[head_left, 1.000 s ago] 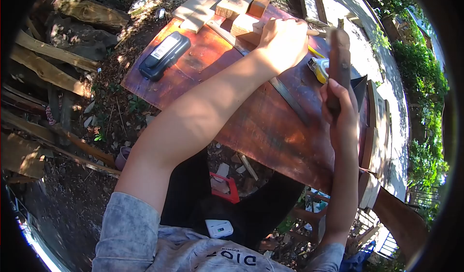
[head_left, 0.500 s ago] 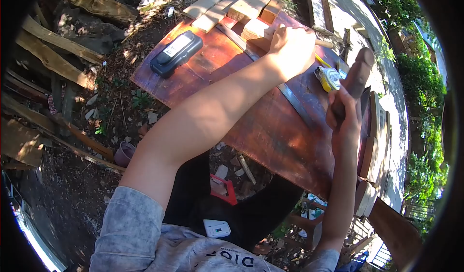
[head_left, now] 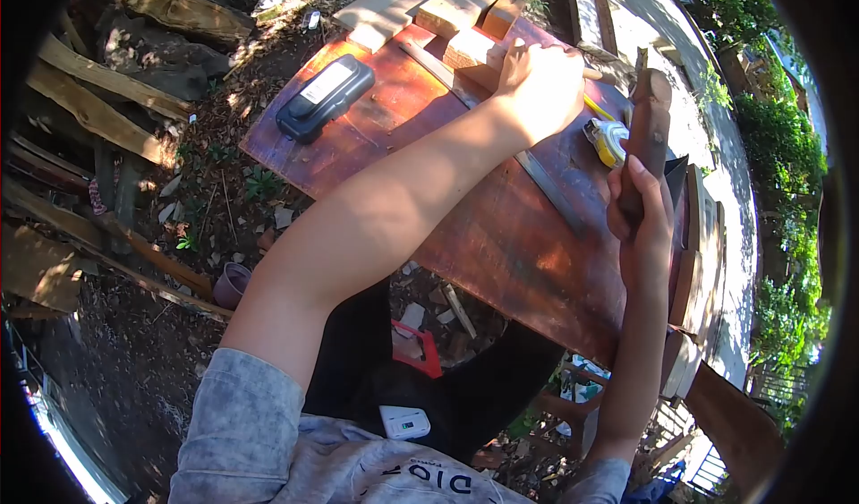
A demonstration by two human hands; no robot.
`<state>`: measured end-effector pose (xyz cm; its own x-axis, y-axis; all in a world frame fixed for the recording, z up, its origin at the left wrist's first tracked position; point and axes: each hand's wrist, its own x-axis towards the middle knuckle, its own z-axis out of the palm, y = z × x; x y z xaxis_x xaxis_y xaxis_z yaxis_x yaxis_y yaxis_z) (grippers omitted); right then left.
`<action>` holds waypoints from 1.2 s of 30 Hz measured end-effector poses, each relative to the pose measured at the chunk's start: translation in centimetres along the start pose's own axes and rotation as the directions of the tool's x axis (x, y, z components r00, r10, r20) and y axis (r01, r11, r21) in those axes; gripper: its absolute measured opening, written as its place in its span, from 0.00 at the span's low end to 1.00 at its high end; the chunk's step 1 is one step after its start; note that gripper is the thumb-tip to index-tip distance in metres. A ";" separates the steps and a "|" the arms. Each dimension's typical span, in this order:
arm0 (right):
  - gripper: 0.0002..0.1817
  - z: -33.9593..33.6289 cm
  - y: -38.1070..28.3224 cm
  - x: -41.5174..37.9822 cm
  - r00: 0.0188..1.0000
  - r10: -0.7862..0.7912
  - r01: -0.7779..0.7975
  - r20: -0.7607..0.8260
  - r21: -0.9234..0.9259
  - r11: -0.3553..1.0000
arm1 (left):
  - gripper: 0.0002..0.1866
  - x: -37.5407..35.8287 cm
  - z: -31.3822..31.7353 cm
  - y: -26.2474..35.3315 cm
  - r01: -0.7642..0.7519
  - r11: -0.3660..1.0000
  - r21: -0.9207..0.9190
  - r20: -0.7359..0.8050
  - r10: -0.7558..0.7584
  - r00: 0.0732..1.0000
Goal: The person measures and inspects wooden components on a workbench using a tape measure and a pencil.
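Note:
My left hand (head_left: 541,88) is closed around a tool with a light wooden handle (head_left: 591,73), whose end sticks out on the right; its working end is hidden. That fist is against a wooden block (head_left: 472,55) on the reddish board table (head_left: 501,249). In my right hand (head_left: 642,204) is a dark, thick wooden stick (head_left: 654,119), held nearly upright above the table's right side. A yellow and white tape measure (head_left: 608,141) lies between my hands. Partly under my left forearm is a metal ruler (head_left: 548,191).
A black case (head_left: 325,97) with a pale label lies at the table's left. Several wood pieces (head_left: 452,10) are at the far edge, and stacked planks (head_left: 698,253) line the right. A red-handled tool (head_left: 419,352) is on the ground below.
My right hand has turned the dark stick from leaning right to nearly upright, its top moving left and up. My left hand stays in about the same spot.

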<state>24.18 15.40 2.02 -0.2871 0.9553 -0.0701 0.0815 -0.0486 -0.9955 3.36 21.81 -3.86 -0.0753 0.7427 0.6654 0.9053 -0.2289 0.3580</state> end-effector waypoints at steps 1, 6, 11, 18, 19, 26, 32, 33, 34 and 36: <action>0.21 -0.1 0.1 0.1 0.999 -0.026 0.027 -0.023 0.034 0.999 | 0.12 0.1 -0.3 0.2 0.024 1.000 0.010 0.044 -0.024 0.999; 0.19 -0.7 0.6 0.6 1.000 0.001 0.002 -0.028 0.102 0.995 | 0.12 0.0 0.4 0.2 -0.010 0.999 -0.030 -0.051 0.009 0.999; 0.19 0.0 0.6 0.4 1.000 0.012 -0.012 -0.018 0.036 0.999 | 0.11 -0.2 1.0 0.6 -0.029 0.999 -0.037 -0.018 0.029 0.999; 0.25 -0.1 0.7 0.5 1.000 0.012 -0.010 -0.024 0.066 0.998 | 0.13 0.2 -0.3 3.2 -0.073 0.990 0.123 0.286 0.035 0.958; 0.25 -0.3 0.7 0.6 1.000 0.018 -0.017 -0.018 0.080 0.997 | 0.13 0.1 -0.3 3.4 -0.096 0.987 0.132 0.304 0.052 0.951; 0.21 -0.9 1.1 1.1 0.999 0.039 -0.035 -0.030 0.138 0.990 | 0.13 0.3 -0.9 1.9 -0.137 0.986 0.093 0.075 0.130 0.989; 0.16 -1.2 1.2 1.3 1.000 0.014 -0.011 -0.026 0.114 0.993 | 0.13 1.9 -6.6 -1.8 -0.146 0.986 0.080 0.367 0.107 0.924; 0.16 -1.3 1.1 1.3 1.000 0.011 -0.008 -0.022 0.122 0.992 | 0.13 1.7 -7.5 -3.7 -0.271 0.962 0.038 0.468 0.222 0.856; 0.18 -1.4 1.1 1.3 1.000 -0.001 0.003 -0.015 0.108 0.994 | 0.13 1.2 -8.6 -4.2 -0.213 0.977 -0.002 0.510 0.184 0.840; 0.18 -1.4 1.4 1.4 1.000 -0.014 0.015 -0.013 0.130 0.991 | 0.15 0.6 -9.8 -4.7 -0.195 0.980 -0.025 0.535 0.178 0.826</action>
<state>25.20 17.04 0.66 -0.2753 0.9597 -0.0558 -0.0474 -0.0715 -0.9963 -5.01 17.11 1.28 0.3225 0.9094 0.2626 0.8920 -0.3848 0.2372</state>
